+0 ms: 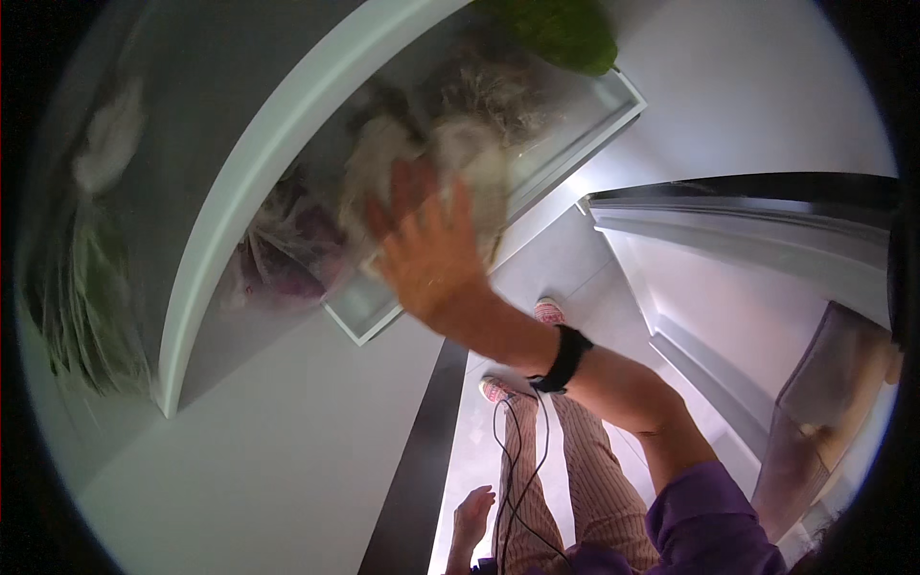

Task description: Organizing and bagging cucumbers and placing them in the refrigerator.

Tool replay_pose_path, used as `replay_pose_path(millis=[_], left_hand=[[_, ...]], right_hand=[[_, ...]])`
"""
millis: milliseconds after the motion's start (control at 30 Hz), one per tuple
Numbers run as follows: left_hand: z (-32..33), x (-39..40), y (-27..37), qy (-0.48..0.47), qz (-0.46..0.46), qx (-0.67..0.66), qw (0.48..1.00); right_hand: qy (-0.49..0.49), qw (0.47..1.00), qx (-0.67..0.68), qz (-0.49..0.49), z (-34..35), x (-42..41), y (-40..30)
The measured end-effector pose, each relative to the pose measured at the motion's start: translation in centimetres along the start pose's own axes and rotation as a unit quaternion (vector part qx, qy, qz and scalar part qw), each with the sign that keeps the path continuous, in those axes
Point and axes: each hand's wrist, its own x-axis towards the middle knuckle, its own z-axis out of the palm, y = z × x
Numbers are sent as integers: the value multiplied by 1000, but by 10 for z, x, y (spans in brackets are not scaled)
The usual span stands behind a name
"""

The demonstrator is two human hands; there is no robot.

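Observation:
My right hand (431, 248) reaches into an open refrigerator with its fingers spread over a pale wrapped bundle (471, 169). The hand and bundle are blurred, so whether they touch is unclear. Left of the hand sits a clear plastic bag (287, 248) with purplish contents. Another crinkled clear bag (496, 93) lies beyond the bundle. At the top, a large green vegetable (560, 32) rests beside them. Below these items runs the white-rimmed drawer or tray (359, 327). My left hand (474, 510) hangs low beside my leg, its fingers partly hidden and seemingly bent.
A white curved shelf edge (237, 158) arches above the items. Further left hangs a bag of leafy greens (100, 302). The refrigerator door (740, 273) stands open at right, with a packaged item (819, 424) in its rack. Thin black cables (514, 460) dangle before my legs.

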Motion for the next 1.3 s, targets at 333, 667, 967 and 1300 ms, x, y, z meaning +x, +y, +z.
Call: replay_pose_path(millis=[333, 667, 967, 1300], left_hand=[[0, 0, 25, 25, -2, -4, 1000], [4, 3, 19, 11, 6, -17, 1000], [-2, -3, 63, 23, 88, 31, 995], [-2, -14, 65, 32, 94, 20, 995]], right_hand=[[110, 990, 53, -72, -6, -6, 77], [169, 983, -69, 27, -49, 4, 143], [-17, 985, 145, 91, -75, -57, 88], [63, 995, 62, -51, -25, -40, 15]])
